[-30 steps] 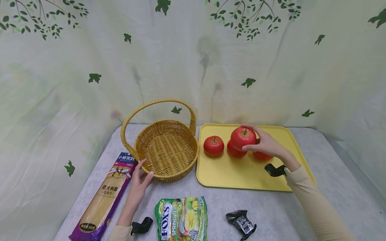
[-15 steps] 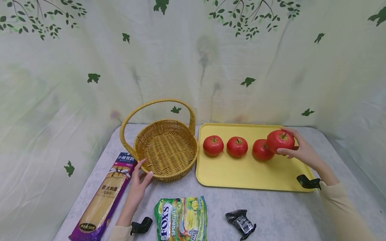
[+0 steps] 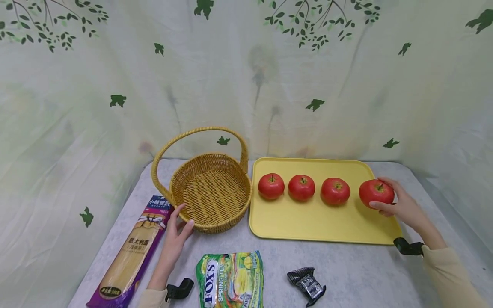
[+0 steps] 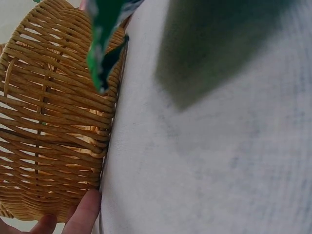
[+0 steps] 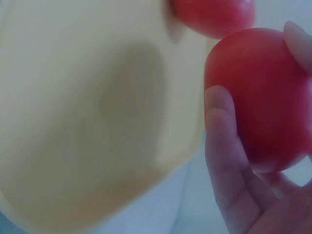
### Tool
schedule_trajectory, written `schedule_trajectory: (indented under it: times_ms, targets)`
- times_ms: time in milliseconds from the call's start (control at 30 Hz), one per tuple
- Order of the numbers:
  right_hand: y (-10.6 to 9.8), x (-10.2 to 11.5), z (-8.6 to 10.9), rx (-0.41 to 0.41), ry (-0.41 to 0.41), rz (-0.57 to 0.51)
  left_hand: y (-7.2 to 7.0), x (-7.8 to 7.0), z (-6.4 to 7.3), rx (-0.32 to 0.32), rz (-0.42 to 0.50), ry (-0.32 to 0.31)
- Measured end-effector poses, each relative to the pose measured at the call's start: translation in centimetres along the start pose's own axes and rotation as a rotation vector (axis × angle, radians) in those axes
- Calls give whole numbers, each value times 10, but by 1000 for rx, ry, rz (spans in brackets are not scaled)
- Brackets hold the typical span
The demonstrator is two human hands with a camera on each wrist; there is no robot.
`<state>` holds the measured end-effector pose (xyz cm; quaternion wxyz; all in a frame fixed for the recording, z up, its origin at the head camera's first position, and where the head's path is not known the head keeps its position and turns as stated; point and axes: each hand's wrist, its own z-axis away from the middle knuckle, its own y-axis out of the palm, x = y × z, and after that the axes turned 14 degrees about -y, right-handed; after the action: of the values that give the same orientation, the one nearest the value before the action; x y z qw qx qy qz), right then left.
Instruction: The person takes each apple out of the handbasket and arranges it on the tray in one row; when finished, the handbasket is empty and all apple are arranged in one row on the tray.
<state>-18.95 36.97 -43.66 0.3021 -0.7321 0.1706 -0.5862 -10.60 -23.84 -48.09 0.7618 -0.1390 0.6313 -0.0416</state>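
Observation:
My right hand [image 3: 404, 207] grips a red apple [image 3: 375, 192] between thumb and fingers over the right end of the yellow tray [image 3: 292, 226]. In the right wrist view the held apple [image 5: 263, 97] casts a shadow on the tray, and I cannot tell if it touches it. Three more apples stand in a row to its left: a left one [image 3: 271, 186], a middle one [image 3: 301, 188] and a right one [image 3: 335, 191]. My left hand [image 3: 175, 237] rests against the near left side of a wicker basket [image 3: 212, 192], thumb and finger spread. Its fingertips touch the woven wall [image 4: 53, 146].
A long pasta packet [image 3: 132, 252] lies left of the basket. Near the front are a green Fox's candy bag [image 3: 231, 280] and a small black wrapped packet [image 3: 307, 285]. The basket's tall handle [image 3: 200, 130] arches above it. A leaf-print cloth [image 3: 246, 77] hangs behind.
My right hand has carried the apple rightward, past the others, and lowered it toward the tray's right end. My left hand has stayed against the basket.

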Motion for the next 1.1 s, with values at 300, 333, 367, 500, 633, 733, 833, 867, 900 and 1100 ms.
schedule_trajectory:
  times_ms: [300,333,367,500,633,733,833,867,900,1100]
  targets:
    - [11,-10,-8,27,-8,24,0,2,-1,4,7,-4]
    - [12,-11,-9,33,-13,29,1,2,-1,4,6,-4]
    - [13,-12,-10,37,-17,35,1,2,-1,2,3,-5]
    - [17,-15,-14,47,-21,51,2,1,-1,-1,-4,-3]
    - [17,-16,-15,51,-9,61,3,1,-2,3,2,1]
    - [16,-13,-15,60,0,64,3,0,-2,4,5,-1]
    - [13,-12,-16,73,19,59,4,0,-3,6,2,-4]
    - [13,-11,-16,75,25,56,4,-1,-3,4,-2,0]
    - [12,-11,-17,78,32,51,3,-1,-3,2,-5,5]
    - [11,-11,-16,81,43,20,-1,-5,-1,-50,-54,40]
